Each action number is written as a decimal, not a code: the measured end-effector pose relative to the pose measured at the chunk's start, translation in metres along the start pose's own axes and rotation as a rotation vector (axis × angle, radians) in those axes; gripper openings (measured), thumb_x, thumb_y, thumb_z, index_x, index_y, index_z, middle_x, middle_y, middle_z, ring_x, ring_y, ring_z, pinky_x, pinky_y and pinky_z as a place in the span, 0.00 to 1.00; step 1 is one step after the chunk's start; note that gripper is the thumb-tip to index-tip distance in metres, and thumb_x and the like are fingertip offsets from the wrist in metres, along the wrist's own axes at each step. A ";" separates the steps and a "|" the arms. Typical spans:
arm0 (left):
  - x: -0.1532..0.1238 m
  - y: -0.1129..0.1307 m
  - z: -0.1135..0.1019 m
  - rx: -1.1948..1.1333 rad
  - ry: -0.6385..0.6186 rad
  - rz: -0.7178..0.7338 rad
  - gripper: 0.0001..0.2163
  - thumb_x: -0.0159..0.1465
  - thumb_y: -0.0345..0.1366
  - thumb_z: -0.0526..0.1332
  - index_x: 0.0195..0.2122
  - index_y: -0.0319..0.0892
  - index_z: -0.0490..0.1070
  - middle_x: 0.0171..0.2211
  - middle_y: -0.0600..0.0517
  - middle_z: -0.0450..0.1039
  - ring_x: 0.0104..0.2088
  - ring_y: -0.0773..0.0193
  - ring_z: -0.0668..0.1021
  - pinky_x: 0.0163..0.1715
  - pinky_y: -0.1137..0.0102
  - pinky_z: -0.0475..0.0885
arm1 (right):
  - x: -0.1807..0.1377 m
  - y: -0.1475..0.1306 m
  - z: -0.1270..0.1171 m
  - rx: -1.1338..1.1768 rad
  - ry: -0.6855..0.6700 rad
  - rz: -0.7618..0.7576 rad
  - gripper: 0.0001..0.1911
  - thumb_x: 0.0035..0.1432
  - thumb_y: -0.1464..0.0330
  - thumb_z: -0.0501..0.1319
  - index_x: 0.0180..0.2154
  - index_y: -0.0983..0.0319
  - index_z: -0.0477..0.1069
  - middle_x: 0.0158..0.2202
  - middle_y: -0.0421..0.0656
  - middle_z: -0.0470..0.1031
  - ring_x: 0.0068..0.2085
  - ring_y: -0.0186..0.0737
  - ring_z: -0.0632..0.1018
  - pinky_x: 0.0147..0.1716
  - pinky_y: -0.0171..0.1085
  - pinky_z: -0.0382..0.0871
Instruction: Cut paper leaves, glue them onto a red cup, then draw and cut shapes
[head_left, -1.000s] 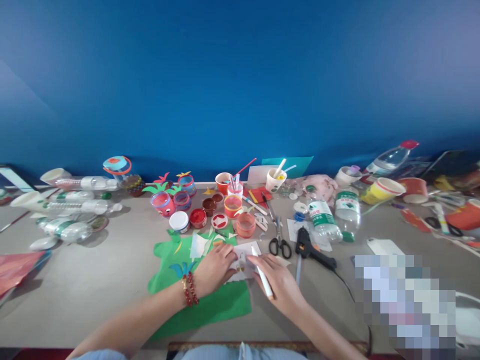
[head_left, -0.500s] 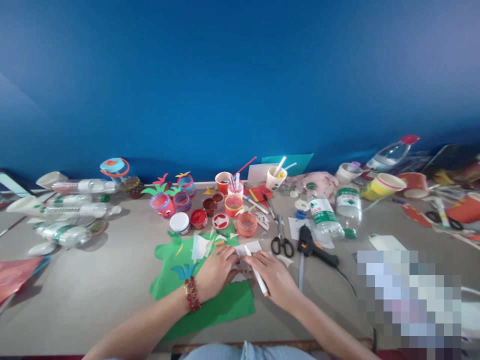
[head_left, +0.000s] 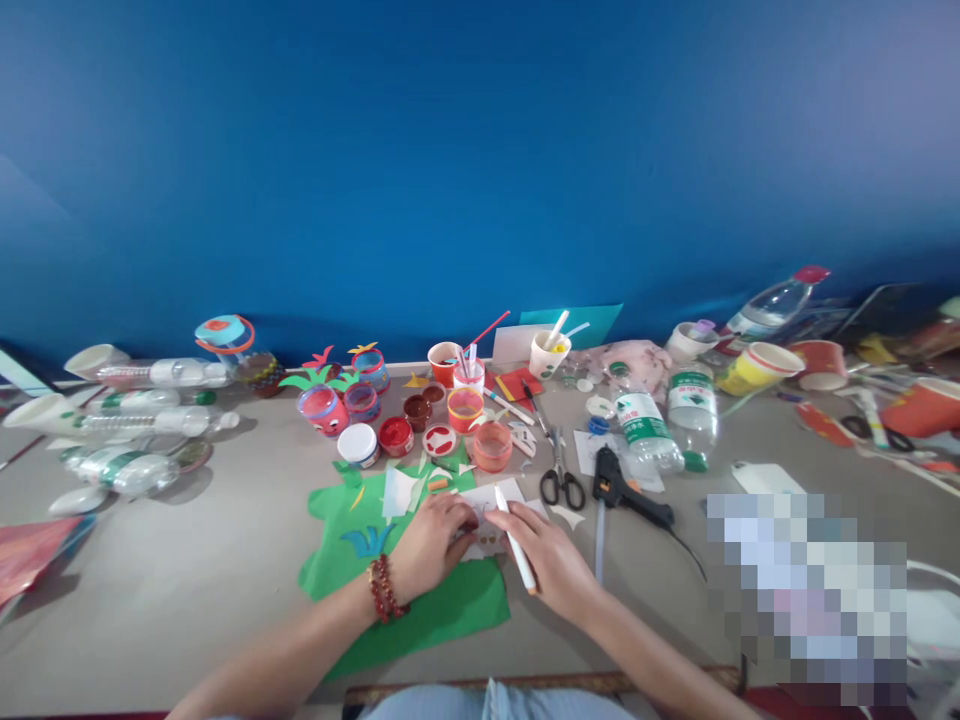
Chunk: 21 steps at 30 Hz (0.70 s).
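My right hand (head_left: 551,560) grips a white marker (head_left: 515,540), tip on the white paper (head_left: 491,500); my left hand (head_left: 431,540) pins that paper, fingers seemingly flat, over green felt (head_left: 442,610) on the counter (head_left: 187,560).

**Hands close in over the white paper, pen swings upright**

The right hand (head_left: 551,560) now sits a little further left and closer to the body than a second ago, its white pen (head_left: 516,545) turned from a long slant to a steeper line, tip touching the white paper (head_left: 491,505). Half a second ago the pen tip lay nearer the paper's upper left edge; it now stands more toward the middle. The left hand (head_left: 431,540) has crept slightly right, so the fingertips of both hands are closer together over the sheet. The whole scene also sits a touch lower and leftward in view, from a small head shift.
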<state>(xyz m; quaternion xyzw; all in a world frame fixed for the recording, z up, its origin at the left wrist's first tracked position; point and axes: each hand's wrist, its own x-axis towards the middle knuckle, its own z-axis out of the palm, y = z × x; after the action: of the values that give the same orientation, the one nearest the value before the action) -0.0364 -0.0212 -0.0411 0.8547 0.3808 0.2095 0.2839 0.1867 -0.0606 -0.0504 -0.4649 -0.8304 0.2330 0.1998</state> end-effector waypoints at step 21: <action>-0.004 -0.012 0.015 0.109 0.134 0.045 0.10 0.61 0.24 0.56 0.41 0.44 0.70 0.38 0.48 0.75 0.41 0.56 0.75 0.47 0.57 0.69 | 0.039 0.045 -0.116 -0.218 0.503 0.034 0.16 0.68 0.64 0.50 0.51 0.58 0.70 0.42 0.48 0.77 0.43 0.46 0.78 0.43 0.42 0.73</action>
<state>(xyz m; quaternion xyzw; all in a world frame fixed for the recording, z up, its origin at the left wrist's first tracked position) -0.0370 -0.0223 -0.0605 0.8613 0.3905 0.2516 0.2058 0.2618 0.0168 0.0224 -0.5409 -0.7670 0.0228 0.3444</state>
